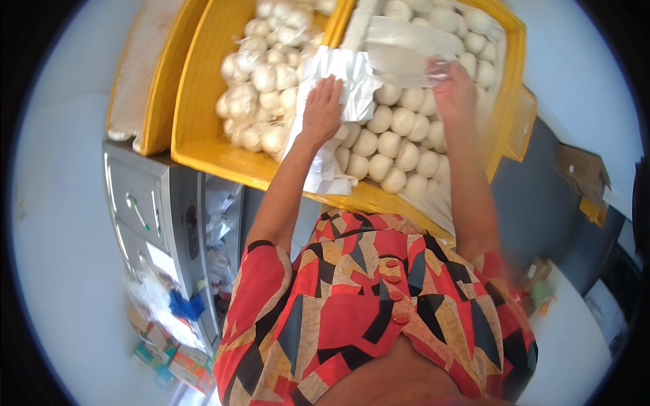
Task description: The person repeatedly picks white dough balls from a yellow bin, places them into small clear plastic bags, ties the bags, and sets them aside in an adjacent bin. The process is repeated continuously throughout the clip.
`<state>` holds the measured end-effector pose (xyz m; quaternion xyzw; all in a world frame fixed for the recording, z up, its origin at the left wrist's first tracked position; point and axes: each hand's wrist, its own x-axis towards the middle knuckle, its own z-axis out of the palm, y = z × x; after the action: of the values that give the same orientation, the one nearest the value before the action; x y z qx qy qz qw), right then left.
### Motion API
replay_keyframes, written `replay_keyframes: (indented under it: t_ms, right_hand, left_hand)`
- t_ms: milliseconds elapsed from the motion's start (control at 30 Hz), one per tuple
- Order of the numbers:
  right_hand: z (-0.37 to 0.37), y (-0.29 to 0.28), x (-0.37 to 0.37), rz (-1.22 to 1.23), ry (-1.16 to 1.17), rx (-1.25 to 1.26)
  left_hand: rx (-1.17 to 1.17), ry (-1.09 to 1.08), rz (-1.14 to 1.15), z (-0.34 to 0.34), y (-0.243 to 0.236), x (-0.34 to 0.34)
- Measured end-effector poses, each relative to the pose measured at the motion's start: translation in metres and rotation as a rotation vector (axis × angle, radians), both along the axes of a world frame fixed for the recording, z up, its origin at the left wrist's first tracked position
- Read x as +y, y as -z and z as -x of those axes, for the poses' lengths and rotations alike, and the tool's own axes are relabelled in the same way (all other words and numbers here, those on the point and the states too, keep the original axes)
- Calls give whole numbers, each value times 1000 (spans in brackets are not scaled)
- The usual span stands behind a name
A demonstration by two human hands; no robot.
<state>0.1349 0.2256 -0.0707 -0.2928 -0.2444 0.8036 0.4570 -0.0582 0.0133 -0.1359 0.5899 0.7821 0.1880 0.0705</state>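
Observation:
My left hand (323, 111) lies flat, fingers stretched out, on a stack of thin whitish plastic bags (362, 101). The stack rests over the divide between two yellow crates. My right hand (455, 91) is closed on the edge of a clear plastic bag (406, 51), which spreads out to the left over the right crate. Under it, rows of cream-white round balls (389, 144) fill the right crate (518, 61), which has a white cloth lining. What the balls are made of I cannot tell.
The left yellow crate (196, 128) holds similar balls in clear bags (264, 78). Another yellow crate (162, 88) stands farther left. Below it is a grey metal cabinet (139, 203) with a blue cloth (186, 306) near it. A cardboard box (582, 169) lies at the right.

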Motion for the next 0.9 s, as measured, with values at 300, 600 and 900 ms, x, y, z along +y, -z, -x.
replay_keyframes:
  t_ms: [300, 600, 900]
  right_hand:
    - [-110, -84, 16, -517, 84, -520]
    - [-31, -54, -100, -1571, -358, -785]
    - [-54, -26, -115, -952, -141, -693]
  left_hand:
    - [-313, -17, 24, -6, -14, 4]
    - [-1792, -316, 79, -72, -113, 55]
    - [-1415, -182, -245, -38, -139, 35]
